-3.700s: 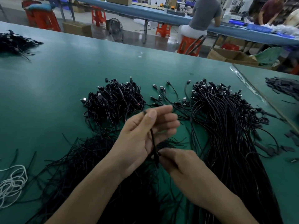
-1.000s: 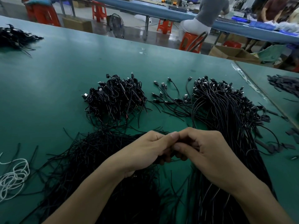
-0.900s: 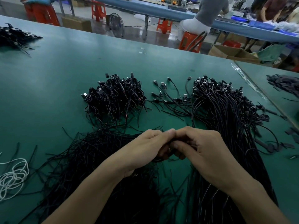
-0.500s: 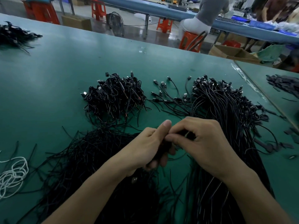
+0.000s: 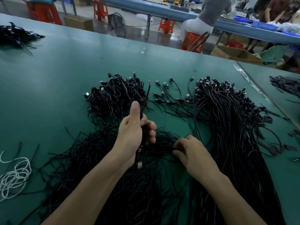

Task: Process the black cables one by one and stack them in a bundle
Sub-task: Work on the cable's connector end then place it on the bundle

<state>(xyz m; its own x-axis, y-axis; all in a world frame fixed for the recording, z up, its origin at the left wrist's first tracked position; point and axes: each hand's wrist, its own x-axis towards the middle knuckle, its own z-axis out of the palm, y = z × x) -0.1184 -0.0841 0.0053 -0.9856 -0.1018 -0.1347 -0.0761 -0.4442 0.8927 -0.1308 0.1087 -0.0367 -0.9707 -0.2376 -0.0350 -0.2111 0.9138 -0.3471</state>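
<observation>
A: How many hands are at work, and what does each one have?

B: Two. The left hand (image 5: 135, 132) is raised above the green table (image 5: 53, 82), its fingers (image 5: 150, 127) curled round one black cable (image 5: 142, 122), thumb pointing up. The cable's bare end (image 5: 149, 82), with a red tip, sticks up past the thumb, and its USB plug (image 5: 139, 164) hangs below the wrist. The right hand (image 5: 194, 154) is low, its fingers pinching strands of the loose tangle (image 5: 90, 159) in front of the person; how many strands it grips cannot be told.

A: And the cable heaps, how many?

B: Four on this table. The loose tangle lies nearest, under both forearms. A tight bundle (image 5: 116, 96) sits just beyond the left hand. A long sheaf (image 5: 227, 120) runs down the right side, plugs at its far end. A fourth heap (image 5: 16, 36) lies well apart at the far left. Between the bundle and the sheaf lie roughly a dozen single cables (image 5: 172, 96), fanned out with plugs pointing away.

A: Anything not black?

B: One white cord (image 5: 14, 177), coiled loosely at the left edge.

A: Anyone else in sight?

B: One seated person (image 5: 209, 15) on an orange stool (image 5: 191, 41) at the next table, seen from behind.
</observation>
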